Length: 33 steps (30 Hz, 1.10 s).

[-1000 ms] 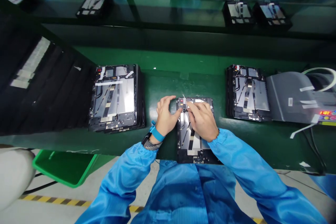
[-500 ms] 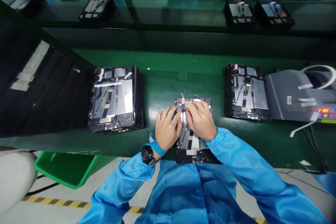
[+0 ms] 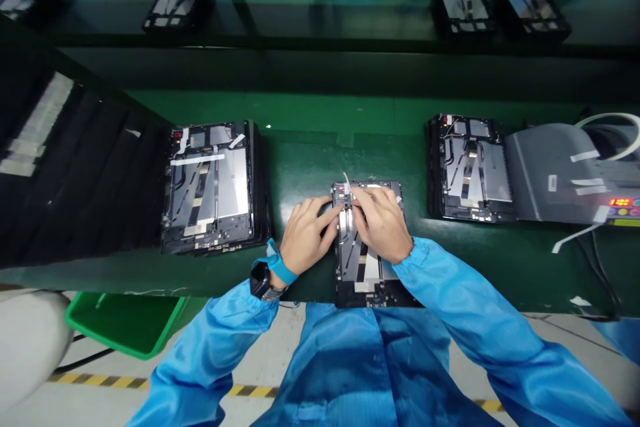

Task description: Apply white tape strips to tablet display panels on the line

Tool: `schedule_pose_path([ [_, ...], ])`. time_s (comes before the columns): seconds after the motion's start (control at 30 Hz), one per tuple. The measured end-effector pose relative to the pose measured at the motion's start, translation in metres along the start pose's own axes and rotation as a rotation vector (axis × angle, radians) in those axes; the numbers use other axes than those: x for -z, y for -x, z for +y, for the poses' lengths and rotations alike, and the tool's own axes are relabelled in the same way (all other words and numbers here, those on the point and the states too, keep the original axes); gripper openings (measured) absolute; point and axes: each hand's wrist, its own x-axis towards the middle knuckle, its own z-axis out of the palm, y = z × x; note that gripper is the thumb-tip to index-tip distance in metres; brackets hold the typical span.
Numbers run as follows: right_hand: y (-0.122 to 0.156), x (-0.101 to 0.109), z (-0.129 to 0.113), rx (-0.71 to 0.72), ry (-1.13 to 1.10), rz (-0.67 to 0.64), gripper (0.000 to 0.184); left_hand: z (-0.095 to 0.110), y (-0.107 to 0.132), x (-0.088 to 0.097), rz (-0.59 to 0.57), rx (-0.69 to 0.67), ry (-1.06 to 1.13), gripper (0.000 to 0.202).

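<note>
While the left hand [image 3: 307, 233] and the right hand [image 3: 383, 220] meet over the upper left part of an open-backed electronic panel [image 3: 371, 270], the step in hand appears to be fine fingertip work around a narrow white strip [image 3: 346, 181] standing out there. What the next move calls for, as far as I can judge, is light, exact pressure and a steady panel, since thin cables and small parts sit close by and could be snagged. The right hand's thumb and index finger are drawn in beside the strip's lower end; whether that grip pinches the strip or merely presses near it, I can't make out. The left grip is relaxed and visibly holds nothing, its fingers parted and the index fingertip resting at the panel's upper left. The panel lies flat on the green tabletop [image 3: 300, 153], directly in front of the person, near the front edge. It sits under the right hand and just to the right of most of the left. Well apart from both grips, a left stack [image 3: 207, 190] of similar panels stands on one side and a right stack [image 3: 475, 170] on the other, beside a grey machine [image 3: 543, 173].
</note>
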Motion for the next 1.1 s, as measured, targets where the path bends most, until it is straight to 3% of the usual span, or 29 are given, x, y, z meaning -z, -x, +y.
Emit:
schedule_pose_path([
  [0.13, 0.002, -0.001, -0.001, -0.022, -0.004, -0.033, 0.053, -0.006, 0.005, -0.001, 0.077, 0.040, 0.131, 0.038],
  [0.33, 0.002, -0.001, -0.002, 0.003, 0.027, -0.014, 0.048, 0.001, 0.009, -0.002, -0.006, -0.062, -0.122, 0.043],
  [0.6, 0.001, -0.001, -0.003, -0.015, 0.028, -0.045, 0.047, 0.014, 0.013, -0.006, -0.015, 0.013, -0.249, 0.045],
  [1.1, 0.004, -0.002, -0.002, -0.010, 0.034, -0.038, 0.048, 0.009, 0.015, -0.013, 0.045, -0.067, -0.155, 0.038],
])
